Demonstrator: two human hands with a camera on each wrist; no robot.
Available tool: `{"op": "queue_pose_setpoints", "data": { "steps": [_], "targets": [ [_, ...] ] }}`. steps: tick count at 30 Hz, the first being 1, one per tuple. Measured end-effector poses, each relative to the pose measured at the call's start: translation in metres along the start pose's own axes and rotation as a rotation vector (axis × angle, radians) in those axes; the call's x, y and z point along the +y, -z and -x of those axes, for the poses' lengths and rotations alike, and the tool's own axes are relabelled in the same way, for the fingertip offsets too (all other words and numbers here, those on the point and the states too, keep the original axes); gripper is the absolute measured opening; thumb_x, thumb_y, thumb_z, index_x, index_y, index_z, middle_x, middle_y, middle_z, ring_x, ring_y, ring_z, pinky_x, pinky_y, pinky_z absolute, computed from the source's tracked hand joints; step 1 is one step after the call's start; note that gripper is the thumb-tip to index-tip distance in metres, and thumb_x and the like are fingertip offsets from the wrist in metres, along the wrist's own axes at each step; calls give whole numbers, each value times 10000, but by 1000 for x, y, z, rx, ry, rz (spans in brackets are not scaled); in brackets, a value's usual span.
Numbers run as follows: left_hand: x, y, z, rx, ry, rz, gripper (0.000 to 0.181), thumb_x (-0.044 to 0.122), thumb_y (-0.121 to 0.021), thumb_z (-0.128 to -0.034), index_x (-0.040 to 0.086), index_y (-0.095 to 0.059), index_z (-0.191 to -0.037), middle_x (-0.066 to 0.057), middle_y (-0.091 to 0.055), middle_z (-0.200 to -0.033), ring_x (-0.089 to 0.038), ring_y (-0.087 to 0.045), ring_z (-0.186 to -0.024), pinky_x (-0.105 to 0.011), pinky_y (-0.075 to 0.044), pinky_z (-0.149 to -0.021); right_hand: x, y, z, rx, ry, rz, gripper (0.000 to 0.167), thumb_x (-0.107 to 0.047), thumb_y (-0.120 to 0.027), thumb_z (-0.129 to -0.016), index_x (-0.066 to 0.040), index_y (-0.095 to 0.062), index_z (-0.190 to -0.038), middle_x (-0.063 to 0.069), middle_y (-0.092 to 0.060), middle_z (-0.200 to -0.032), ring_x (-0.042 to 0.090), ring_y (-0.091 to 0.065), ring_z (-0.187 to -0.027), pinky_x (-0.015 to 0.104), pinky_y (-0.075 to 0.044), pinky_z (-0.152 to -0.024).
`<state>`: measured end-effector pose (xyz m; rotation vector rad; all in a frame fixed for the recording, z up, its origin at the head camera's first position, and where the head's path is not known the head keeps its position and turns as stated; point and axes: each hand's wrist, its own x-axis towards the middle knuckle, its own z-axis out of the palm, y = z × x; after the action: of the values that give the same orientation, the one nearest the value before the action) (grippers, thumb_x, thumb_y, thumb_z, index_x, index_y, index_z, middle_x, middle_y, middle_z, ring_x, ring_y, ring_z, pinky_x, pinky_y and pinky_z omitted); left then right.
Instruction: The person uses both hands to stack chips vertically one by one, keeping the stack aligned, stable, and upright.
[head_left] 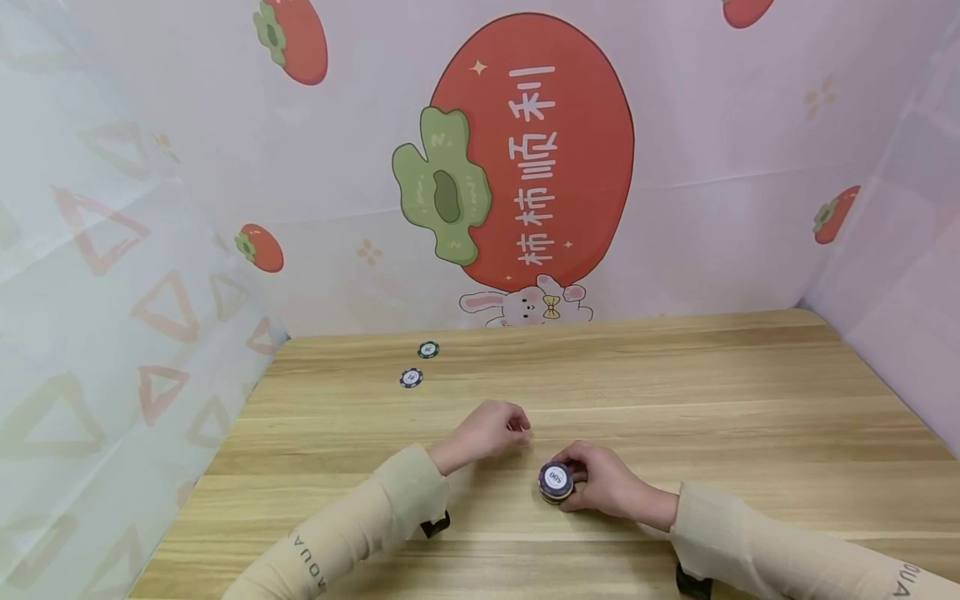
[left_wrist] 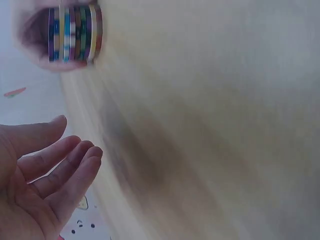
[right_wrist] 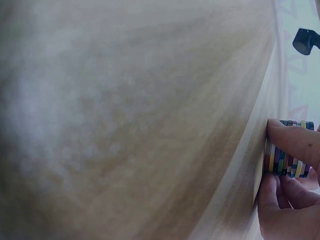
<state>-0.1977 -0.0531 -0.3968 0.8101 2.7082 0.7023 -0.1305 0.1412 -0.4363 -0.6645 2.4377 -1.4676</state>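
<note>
A stack of poker chips (head_left: 555, 480) stands on the wooden table, its dark top chip marked 500. My right hand (head_left: 606, 483) grips it from the side, with thumb and fingers on opposite edges in the right wrist view. Several coloured rims, among them purple, yellow, teal and red, show along the stack (left_wrist: 75, 34) in the left wrist view. Over the table, to the stack's upper left, hovers my left hand (head_left: 487, 432). Its fingers are loosely bent, and nothing shows between thumb and fingertips in the left wrist view.
Two single chips lie flat at the table's back left: a green-rimmed one (head_left: 428, 349) marked 20 and a blue-rimmed one (head_left: 411, 377) that seems to read 10. Printed cloth walls (head_left: 697, 167) enclose the wooden table (head_left: 712, 400) at the back and both sides.
</note>
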Motion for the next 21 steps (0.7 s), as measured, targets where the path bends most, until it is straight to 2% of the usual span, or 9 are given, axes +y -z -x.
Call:
{"op": "queue_pose_setpoints", "data": {
  "steps": [5,7,9,12,18,21],
  "targets": [
    [-8,13,-6,35,-9,-81,132,93,-653,-813,18,-660,-921,-45,-645,-815,-145,-586,-757,-263,-474,-693,0,1,0,1,6,-25,473,15,-807,-582,57,-584,-997,93,-583,-971,157,-601,-833,223,-507,-711],
    [-12,17,-8,46,2,-97,147,96,-651,-818,17,-658,-941,-52,-645,-831,-155,-587,-772,-282,-478,-706,2,1,0,3,37,-23,463,7,-808,-586,61,-584,-987,92,-584,-958,138,-599,-823,222,-508,-705],
    [-17,21,-11,49,24,-98,168,114,-651,-825,24,-652,-966,-48,-642,-852,-156,-585,-789,-288,-477,-714,4,1,0,3,86,-13,449,-2,-809,-594,68,-582,-975,86,-583,-941,107,-593,-812,215,-508,-693],
    [-27,27,-14,51,52,-72,192,116,-645,-831,17,-643,-996,-59,-641,-884,-176,-588,-821,-312,-479,-737,4,1,1,3,113,-13,444,-5,-809,-600,74,-578,-971,77,-582,-934,83,-589,-802,209,-508,-686],
    [-51,41,-20,86,75,16,219,67,-630,-831,-42,-621,-1021,-117,-635,-917,-222,-586,-864,-333,-479,-767,-1,0,1,-4,22,-19,474,25,-803,-582,72,-579,-997,103,-581,-971,169,-600,-832,217,-507,-710],
    [-62,48,-21,114,117,44,222,67,-624,-837,-45,-614,-1028,-123,-628,-923,-227,-580,-872,-337,-480,-761,-3,0,1,-6,-2,-18,482,33,-803,-580,67,-580,-1006,99,-578,-979,183,-601,-841,210,-503,-714]
  ]
}}
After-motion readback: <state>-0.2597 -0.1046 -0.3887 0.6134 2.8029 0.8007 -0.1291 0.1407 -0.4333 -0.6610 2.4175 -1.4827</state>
